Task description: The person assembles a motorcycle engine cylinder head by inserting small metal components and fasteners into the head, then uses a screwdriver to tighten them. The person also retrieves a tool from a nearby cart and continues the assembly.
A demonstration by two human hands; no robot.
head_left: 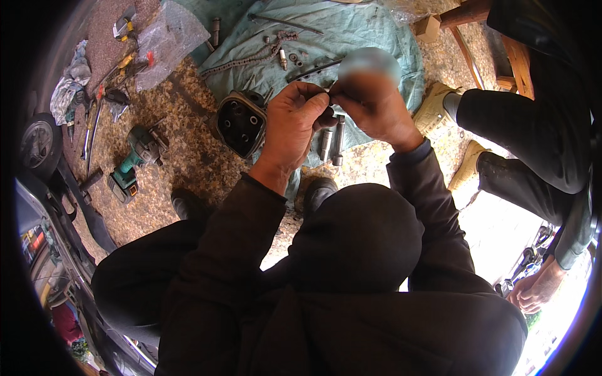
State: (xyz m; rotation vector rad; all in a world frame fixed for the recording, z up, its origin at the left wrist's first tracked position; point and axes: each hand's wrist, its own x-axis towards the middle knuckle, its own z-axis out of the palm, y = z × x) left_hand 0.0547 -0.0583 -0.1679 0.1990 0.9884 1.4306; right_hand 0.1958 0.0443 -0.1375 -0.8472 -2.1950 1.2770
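Note:
My left hand (290, 122) and my right hand (379, 116) meet over a teal cloth (389, 34), fingertips pinched together. Between them is something small and dark that I cannot make out. A blurred patch covers the far part of the right hand. Just left of my left hand sits a dark metal engine part (241, 124) with several round holes, probably a cylinder head. Below the hands, a short metal socket (326, 144) and a longer one (339, 143) lie side by side. Beyond them on the cloth are a chain (241, 61), a spark plug (283, 59) and small rings (298, 57).
A green cordless impact driver (135, 156) lies on the speckled floor at left. Screwdrivers (94, 125) and a clear plastic bag (169, 44) are farther off. At right, another person's legs (520, 135) and hand (533, 291) come close. Wooden legs (517, 66) stand at the far right.

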